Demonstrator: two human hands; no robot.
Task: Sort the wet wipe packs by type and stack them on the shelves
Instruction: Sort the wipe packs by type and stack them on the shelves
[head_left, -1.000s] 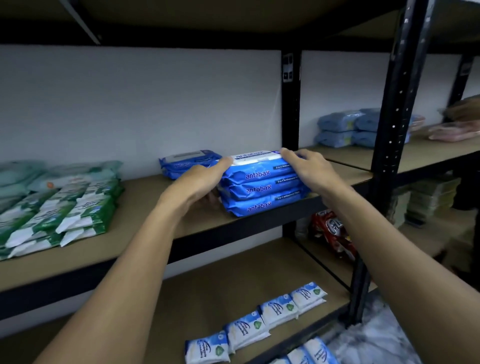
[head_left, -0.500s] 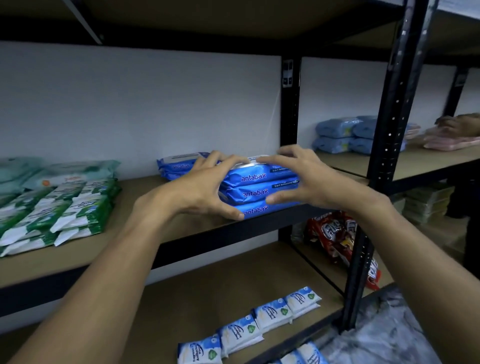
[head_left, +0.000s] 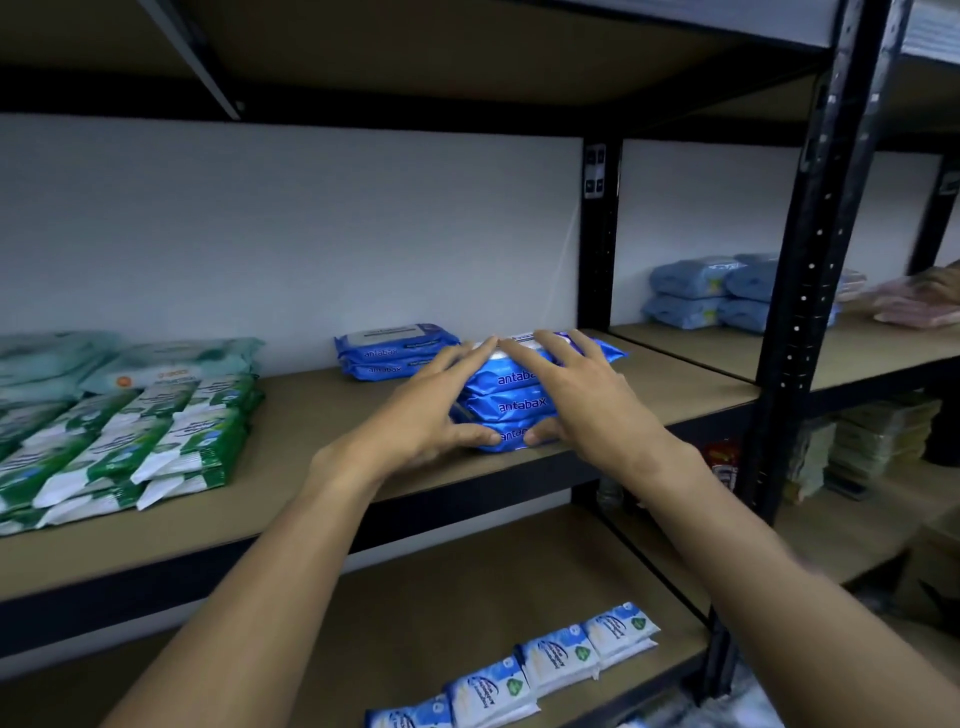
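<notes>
Antabax stack (head_left: 522, 405), three high, looks settled; your left hand (head_left: 426, 415) and right hand (head_left: 582, 400) lie spread flat on it. Small white packs (head_left: 561, 660) below it seem left to sort.

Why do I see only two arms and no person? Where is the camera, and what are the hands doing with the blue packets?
The camera sits on the person's head and looks forward and down, so only their arms show. There is no machine, just two bare hands. The left hand and the right hand press, fingers spread, on a stack of three blue packs that stands on the wooden shelf. Nothing is lifted. Behind it sits a smaller blue stack. To the left lie green and white packs. On the shelf below are small white and blue packs.
</notes>
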